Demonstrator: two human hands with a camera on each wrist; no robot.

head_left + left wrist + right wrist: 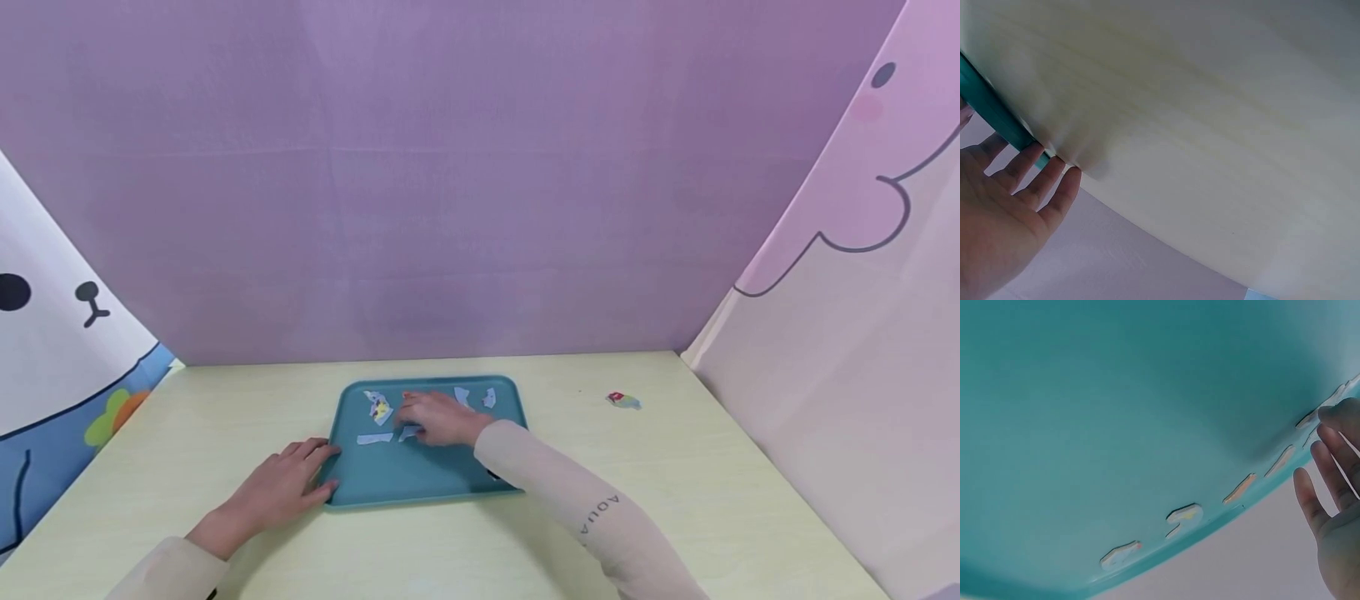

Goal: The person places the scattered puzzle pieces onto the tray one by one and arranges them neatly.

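A teal tray (412,483) lies on the table with several flat, irregular, pale blue printed pieces on it. My left hand (281,485) rests at the tray's left rim, its fingers extended along the edge. Over the tray's back half reaches my right hand (444,418), fingertips down among the pieces. A small pale piece (409,432) lies just under those fingers. To their left are a yellow-marked piece (379,408) and a narrow pale strip (375,438). In the right wrist view the thumb is close to a long piece (1329,403); firm contact cannot be made out.
Two pale pieces, one of them small (490,397), lie near the tray's back right. A red and green piece (623,401) is on the table right of the tray. A dark bit (492,474) shows beside the right sleeve. A purple cloth (480,208) hangs behind the table.
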